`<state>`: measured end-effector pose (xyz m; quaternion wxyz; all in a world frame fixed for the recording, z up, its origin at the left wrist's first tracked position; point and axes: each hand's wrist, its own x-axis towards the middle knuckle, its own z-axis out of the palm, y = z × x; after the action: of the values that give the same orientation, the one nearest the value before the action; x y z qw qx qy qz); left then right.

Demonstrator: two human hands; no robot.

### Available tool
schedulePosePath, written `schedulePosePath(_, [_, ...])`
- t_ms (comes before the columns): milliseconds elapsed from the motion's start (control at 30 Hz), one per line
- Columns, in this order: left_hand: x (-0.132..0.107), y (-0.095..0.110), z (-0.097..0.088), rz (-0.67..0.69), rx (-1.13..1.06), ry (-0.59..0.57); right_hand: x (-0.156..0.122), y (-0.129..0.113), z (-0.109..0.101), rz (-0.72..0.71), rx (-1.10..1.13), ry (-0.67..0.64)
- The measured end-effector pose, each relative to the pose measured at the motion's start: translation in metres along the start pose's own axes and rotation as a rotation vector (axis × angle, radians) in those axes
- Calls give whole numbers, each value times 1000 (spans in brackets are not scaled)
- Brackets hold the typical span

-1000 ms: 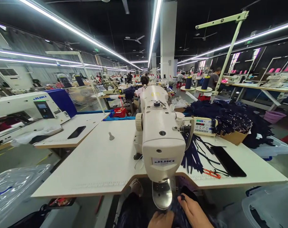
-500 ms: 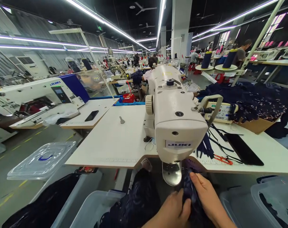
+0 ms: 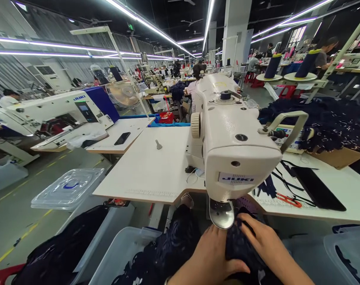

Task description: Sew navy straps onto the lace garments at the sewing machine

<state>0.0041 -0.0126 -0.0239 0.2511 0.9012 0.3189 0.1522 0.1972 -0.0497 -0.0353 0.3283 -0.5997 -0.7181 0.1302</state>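
A cream JUKI sewing machine (image 3: 233,146) stands on a white table (image 3: 150,174), its head pointing at me. Below its metal foot (image 3: 221,213) lies dark navy lace fabric (image 3: 242,249). My left hand (image 3: 209,257) rests on the fabric just left of the foot, fingers curled onto the cloth. My right hand (image 3: 264,241) presses the fabric from the right, fingers bent over it. More of the navy fabric (image 3: 164,253) hangs down to the left over a clear bin (image 3: 117,253).
On the table right of the machine lie a black phone (image 3: 318,188), red snips (image 3: 288,200), navy straps (image 3: 269,186) and a cardboard box (image 3: 337,156) of dark pieces. A clear lid (image 3: 68,188) tops a bin on the left. Other machines and people fill the hall behind.
The view has tilted down and closer, so both hands show more fully. They have shifted up on the navy fabric toward the machine's foot.
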Motion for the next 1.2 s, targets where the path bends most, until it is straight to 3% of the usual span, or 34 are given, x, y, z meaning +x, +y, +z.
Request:
schedulePosePath(100, [-6, -1, -28, 81, -387, -82, 6, -31, -26, -114, 160, -435])
schedulePosePath(167, [-10, -1, -40, 75, -520, -136, 11, -49, -39, -170, 182, -542])
schedulePosePath(200, [-11, -1, -44, 45, -536, -143, 14, -53, -43, -198, 184, -521])
schedulePosePath(267, [-11, -2, -50, -51, -463, -69, 22, -54, -43, -238, 164, -359])
schedulePosePath(367, [-5, -2, -57, -156, -113, 255, 34, -43, -28, -172, 106, -73])
schedulePosePath(433, [1, -3, -61, -104, 144, 467, 39, -37, -14, -11, 94, -17])
schedulePosePath(500, [4, -3, -64, 57, 295, 589, 42, -36, -4, 195, 125, -30])
schedulePosePath(567, [5, -3, -67, 245, 340, 550, 43, -38, 1, 375, 203, -39])
schedulePosePath(633, [4, -3, -69, 381, 347, 374, 45, -40, 1, 478, 325, -18])
schedulePosePath(733, [3, -4, -68, 357, 396, 180, 52, -39, -4, 493, 530, 26])
schedulePosePath(867, [3, -2, -61, 226, 478, 186, 62, -27, -10, 440, 564, 42])
schedulePosePath(1067, [5, 9, -50, 92, 576, 308, 72, -11, -11, 393, 112, 14])
schedulePosePath(1200, [8, 13, -46, 42, 628, 346, 76, -8, -11, 278, 8, 3])
